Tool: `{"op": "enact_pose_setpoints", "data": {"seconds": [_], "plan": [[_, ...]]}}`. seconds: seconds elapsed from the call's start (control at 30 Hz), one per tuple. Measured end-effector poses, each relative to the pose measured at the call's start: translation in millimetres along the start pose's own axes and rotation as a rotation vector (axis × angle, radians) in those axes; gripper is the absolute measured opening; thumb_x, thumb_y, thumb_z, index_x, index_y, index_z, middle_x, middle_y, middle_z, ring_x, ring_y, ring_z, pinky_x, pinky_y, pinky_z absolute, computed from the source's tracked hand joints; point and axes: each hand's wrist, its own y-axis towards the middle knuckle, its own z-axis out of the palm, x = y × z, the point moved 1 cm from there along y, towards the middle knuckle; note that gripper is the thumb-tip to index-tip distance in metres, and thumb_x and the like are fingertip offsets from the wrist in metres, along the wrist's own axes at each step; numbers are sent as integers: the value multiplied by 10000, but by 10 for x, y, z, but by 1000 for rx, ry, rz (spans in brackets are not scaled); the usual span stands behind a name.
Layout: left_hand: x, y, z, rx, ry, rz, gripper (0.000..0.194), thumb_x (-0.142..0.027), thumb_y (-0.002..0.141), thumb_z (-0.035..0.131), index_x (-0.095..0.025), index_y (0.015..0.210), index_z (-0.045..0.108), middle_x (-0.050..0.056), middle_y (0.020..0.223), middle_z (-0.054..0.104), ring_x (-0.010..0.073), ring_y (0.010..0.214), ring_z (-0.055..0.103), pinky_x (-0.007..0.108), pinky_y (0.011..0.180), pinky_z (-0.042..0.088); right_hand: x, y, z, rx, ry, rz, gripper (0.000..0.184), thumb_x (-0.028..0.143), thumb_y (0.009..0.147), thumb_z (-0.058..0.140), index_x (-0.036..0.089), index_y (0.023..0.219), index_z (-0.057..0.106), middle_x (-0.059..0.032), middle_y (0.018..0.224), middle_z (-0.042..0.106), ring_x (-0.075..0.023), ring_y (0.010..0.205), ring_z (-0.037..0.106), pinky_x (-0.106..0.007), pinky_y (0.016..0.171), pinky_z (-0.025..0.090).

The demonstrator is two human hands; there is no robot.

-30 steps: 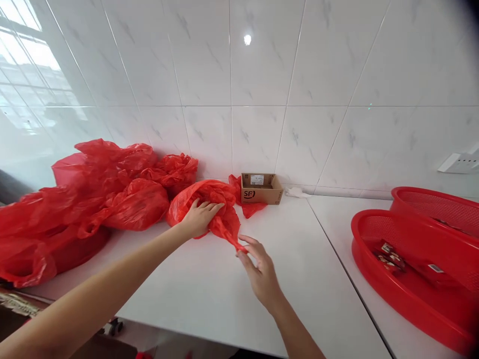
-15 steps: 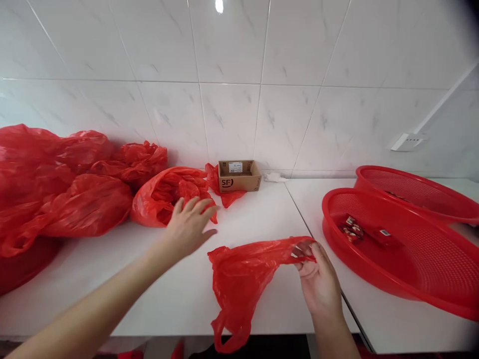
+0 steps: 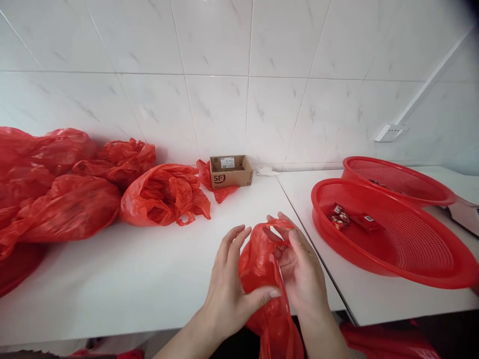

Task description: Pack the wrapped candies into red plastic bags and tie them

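Note:
A thin red plastic carrier bag (image 3: 258,271) hangs between my hands over the table's front edge, its lower part dropping out of view. My right hand (image 3: 305,269) holds it by a handle loop, fingers and thumb curled around the loop. On the bag's other side is my left hand (image 3: 228,284), its fingers raised and apart and its thumb lying against the plastic. Behind them an opened red bag (image 3: 164,194) stuffed with crumpled red bags rests on the white table (image 3: 93,284).
Full red bags (image 3: 75,204) are heaped on the left. An SF cardboard box (image 3: 232,172) stands against the tiled wall on a flattened red bag. On the right are a large red basket (image 3: 411,244) with small red packets (image 3: 339,217) and a second red basket (image 3: 396,172) behind it.
My left hand has moved from near the stuffed bag to the held bag. My right hand has drawn slightly left, and the bag now hangs downward instead of stretching out leftward.

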Motion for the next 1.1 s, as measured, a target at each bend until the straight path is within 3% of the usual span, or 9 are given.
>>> {"op": "enact_pose_setpoints", "data": {"seconds": [0.07,0.17,0.33,0.53,0.77,0.83,0.93,1.03,1.1], "plan": [[-7,37,-25,-41,68,-21,699,-477,762,716,-359,1386,423,132,1355,424,335,1229,453,535,978,447,11,-38,61,59,-23,-6,451,471,903,578,282,1312,585,-80,1325,605,-265,1140,619,-409,907,530],[3,105,-89,-75,2,-99,202,-360,868,594,-291,1042,670,87,1046,535,243,947,550,413,810,499,-42,-132,139,105,-157,-47,491,475,912,563,294,1367,522,-61,1387,554,-263,1235,553,-439,1003,482],[55,146,-312,-191,-567,-468,297,-452,856,588,-220,677,630,15,704,553,162,670,555,277,615,473,-345,-342,112,134,-445,-125,438,456,969,456,327,1387,434,-50,1438,498,-241,1323,476,-419,1039,466],[263,81,-617,-550,-1040,-730,81,-277,704,616,-216,705,671,11,696,648,157,606,590,261,543,502,-625,-352,-449,194,-1106,-394,427,262,915,516,302,1340,515,-99,1481,444,-325,1306,484,-549,1029,440],[707,-129,-724,-544,-1025,-882,278,-86,703,558,-213,934,647,8,823,667,121,671,623,253,647,524,-163,-36,-777,299,-1619,-252,736,173,802,598,353,1476,364,-51,1620,134,-343,1358,416,-521,997,472],[701,-184,-741,-567,-907,-814,344,-78,728,562,-242,1025,619,26,1060,672,149,882,652,295,799,520,-57,-7,-736,298,-1685,-202,724,171,801,604,336,1469,376,-61,1611,178,-334,1314,474,-515,1006,469],[468,-239,-723,-625,-421,-348,319,-124,782,605,-279,1059,579,29,1316,559,221,1239,519,415,1068,377,0,-24,-632,231,-1601,-327,581,226,866,562,303,1423,416,-82,1556,319,-303,1285,505,-482,979,500],[169,-256,-466,-350,162,132,267,-134,804,642,-284,1024,619,63,1429,451,310,1382,361,541,1127,270,-28,-62,-514,150,-1397,-532,293,234,937,463,262,1222,528,-103,1322,550,-231,1123,610,-397,904,542],[119,-231,-195,-87,404,217,185,-183,829,642,-285,980,673,80,1506,374,389,1429,256,627,1110,238,-87,-66,-465,139,-1318,-578,153,226,952,435,241,1050,551,-87,1105,621,-193,961,649,-348,837,553]]}}
